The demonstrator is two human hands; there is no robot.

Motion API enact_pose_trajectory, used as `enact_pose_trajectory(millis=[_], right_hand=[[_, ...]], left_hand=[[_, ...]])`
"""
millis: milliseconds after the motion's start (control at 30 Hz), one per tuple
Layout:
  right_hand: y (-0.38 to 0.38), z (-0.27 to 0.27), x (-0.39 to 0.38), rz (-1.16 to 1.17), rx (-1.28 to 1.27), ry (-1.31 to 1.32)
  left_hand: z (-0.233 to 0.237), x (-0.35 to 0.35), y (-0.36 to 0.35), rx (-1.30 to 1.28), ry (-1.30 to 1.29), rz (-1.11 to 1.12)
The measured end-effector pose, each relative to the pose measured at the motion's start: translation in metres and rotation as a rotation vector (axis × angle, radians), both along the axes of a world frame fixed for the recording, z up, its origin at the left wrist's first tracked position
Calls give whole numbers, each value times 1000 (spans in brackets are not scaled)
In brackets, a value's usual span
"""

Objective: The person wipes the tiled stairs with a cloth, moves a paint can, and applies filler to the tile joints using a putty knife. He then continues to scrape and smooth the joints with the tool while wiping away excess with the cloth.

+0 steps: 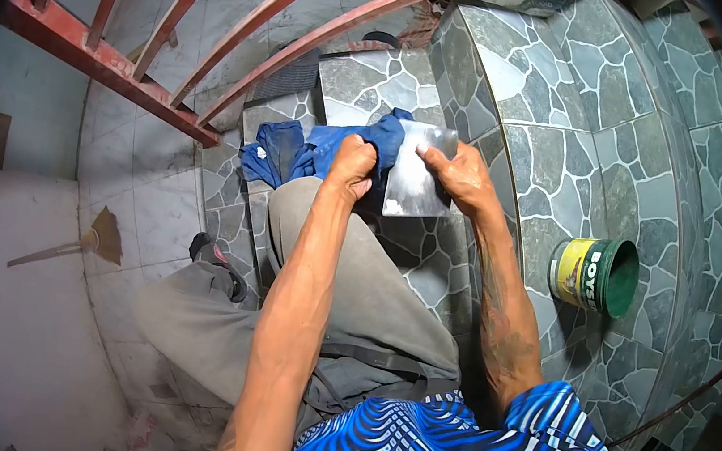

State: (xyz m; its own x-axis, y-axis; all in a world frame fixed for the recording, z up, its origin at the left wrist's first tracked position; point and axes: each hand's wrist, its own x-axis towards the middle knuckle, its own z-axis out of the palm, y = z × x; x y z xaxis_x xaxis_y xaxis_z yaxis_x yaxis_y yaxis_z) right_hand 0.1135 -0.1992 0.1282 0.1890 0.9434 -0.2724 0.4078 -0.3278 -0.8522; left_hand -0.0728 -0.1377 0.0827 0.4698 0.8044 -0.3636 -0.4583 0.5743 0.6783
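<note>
My left hand (353,166) is closed in a fist around a bunched blue cloth (326,142), just above my knee. The rest of the cloth spreads to the left over the tiled step. With my right hand (464,177) I grip a flat, rectangular metal plate (416,183), like a trowel blade, with the thumb on its face. The plate is shiny with dull smears and stands beside the left fist. Part of the cloth shows behind the plate's upper left edge. Any handle on its underside is hidden.
A green bucket (623,278) with a yellow label lies on the stone-patterned tiles at right. Red metal bars (109,73) cross the upper left. A brush-like tool with a long handle (46,254) is at the left. Stepped tile edges (503,166) rise to my right.
</note>
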Motion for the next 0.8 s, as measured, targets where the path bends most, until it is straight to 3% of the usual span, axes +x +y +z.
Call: enact_pose_trajectory(millis=[100,167,200,267,467,633,800], right_hand=[[-22,56,-12,134,-93,0],[-35,61,-10,260,-166,-23],[-43,62,-11,237,-153,-220],[-64,79,-12,157,-146,-66],[-126,100,5,59,-81,-139],[-161,161,5,-24,-99,-75],[-187,206,10,-88,46,-83]], left_hand=[[7,-1,1,-18,17,4],[8,-2,8,-42,-206,62],[9,-1,11,-54,-321,91],[13,-2,11,-136,-414,64],[16,-3,11,-154,-574,-140],[14,2,10,-18,-435,-265],[13,13,8,61,-121,-169]])
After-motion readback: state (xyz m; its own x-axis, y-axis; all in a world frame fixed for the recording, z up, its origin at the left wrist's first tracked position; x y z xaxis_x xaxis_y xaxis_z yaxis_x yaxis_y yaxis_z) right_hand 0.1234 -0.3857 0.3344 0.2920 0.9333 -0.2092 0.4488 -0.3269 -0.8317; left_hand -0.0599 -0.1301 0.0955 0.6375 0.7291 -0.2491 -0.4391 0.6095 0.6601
